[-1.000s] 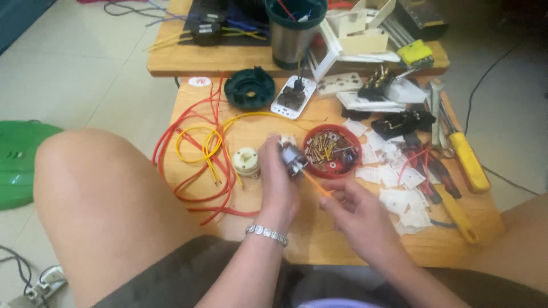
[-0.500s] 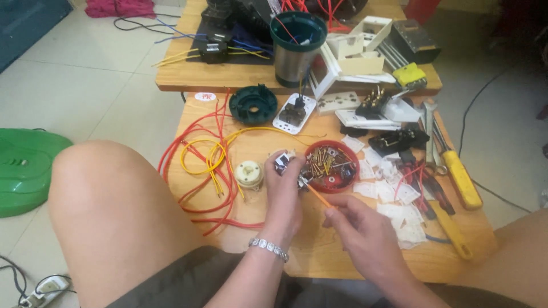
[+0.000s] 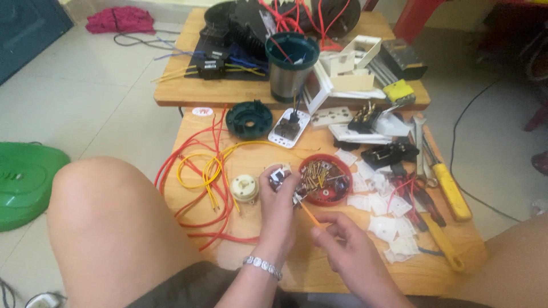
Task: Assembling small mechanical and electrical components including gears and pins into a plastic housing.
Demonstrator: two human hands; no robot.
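My left hand (image 3: pixel 279 208) grips a small grey and white electrical part (image 3: pixel 279 175) just above the low wooden table (image 3: pixel 251 245). My right hand (image 3: pixel 342 245) holds a thin orange-handled screwdriver (image 3: pixel 309 214), its tip pointing up into that part. Right beside the part sits a red round dish (image 3: pixel 325 179) full of screws. A cream round dial part (image 3: pixel 244 188) lies to the left of my left hand, among red and yellow wires (image 3: pixel 200 177).
A dark green ring (image 3: pixel 249 119), a white switch plate (image 3: pixel 289 128), white plastic pieces (image 3: pixel 385 225), pliers and yellow-handled tools (image 3: pixel 451 191) lie on the table. A second table behind carries a metal cup (image 3: pixel 292 68) and black parts. My bare knee (image 3: pixel 108 228) is left; a green lid (image 3: pixel 25 182) lies on the floor.
The view has tilted up and shifted, showing more of the far table. Both hands stay at the same spot on the small part, with the screwdriver still set against it.
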